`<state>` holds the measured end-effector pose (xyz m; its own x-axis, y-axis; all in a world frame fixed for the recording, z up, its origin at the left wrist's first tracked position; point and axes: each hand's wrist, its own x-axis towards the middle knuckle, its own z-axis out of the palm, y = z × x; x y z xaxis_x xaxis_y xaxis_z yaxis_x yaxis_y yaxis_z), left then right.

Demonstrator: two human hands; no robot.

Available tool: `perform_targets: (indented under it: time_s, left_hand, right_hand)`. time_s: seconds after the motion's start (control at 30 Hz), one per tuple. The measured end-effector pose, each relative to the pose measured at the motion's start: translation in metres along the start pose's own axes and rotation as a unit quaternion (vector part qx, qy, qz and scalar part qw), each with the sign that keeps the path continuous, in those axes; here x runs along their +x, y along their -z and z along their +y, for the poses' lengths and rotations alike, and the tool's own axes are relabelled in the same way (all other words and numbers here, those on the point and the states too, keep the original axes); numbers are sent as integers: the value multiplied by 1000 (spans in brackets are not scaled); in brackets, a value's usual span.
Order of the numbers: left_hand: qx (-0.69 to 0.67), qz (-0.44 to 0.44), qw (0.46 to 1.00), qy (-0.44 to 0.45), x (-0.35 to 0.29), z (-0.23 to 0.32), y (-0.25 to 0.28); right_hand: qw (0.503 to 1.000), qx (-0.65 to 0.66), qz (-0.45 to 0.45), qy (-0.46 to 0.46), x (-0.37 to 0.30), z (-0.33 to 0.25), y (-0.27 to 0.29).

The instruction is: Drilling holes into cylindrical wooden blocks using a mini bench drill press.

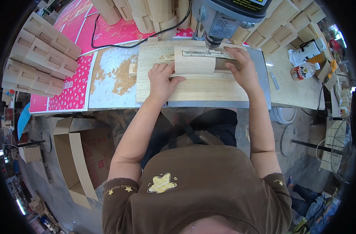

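A pale wooden piece (194, 65) lies across a wooden board (201, 91) under the drill head. My left hand (161, 80) is closed on its left end, the thumb lying along the near edge. My right hand (243, 70) curves over the right end, fingers at the far side and thumb at the near side. Between the hands, a dark band shows at the piece's right part. A long metal-lined slot (197, 54) runs along its far side. Just above that slot hangs the chuck (213, 41) of a grey bench drill (224, 23).
Stacked wooden pieces (45, 50) stand at the left, more behind the drill. A black cable (146, 39) crosses the table. Sawdust (125, 74) covers a patch at left. A bottle (304, 71) and a marker (274, 81) are at right. An open carton (76, 160) sits on the floor.
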<state>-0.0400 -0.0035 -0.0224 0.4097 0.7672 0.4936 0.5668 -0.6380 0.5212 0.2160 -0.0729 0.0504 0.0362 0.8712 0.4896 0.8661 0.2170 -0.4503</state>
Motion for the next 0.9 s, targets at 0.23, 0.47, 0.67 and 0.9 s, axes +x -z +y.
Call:
perform_targets:
  time_s: [0.23,0.47,0.67,0.9]
  left_hand:
    - [-33,-10,999,-12,4,6,-1]
    - [-19,7,999,-31,5,1,-2]
    - [-16,13,999,-25,-1,-7,-2]
    - [-2,40,999,-34,0,6,5]
  right_hand:
    - [918,145,367,-29,93,-17,103]
    - [976,-1,216,26,123,-68,113]
    - [976,-24,215,-19,20,-88,76]
    - [964,11,261,54,-12,-36,-2]
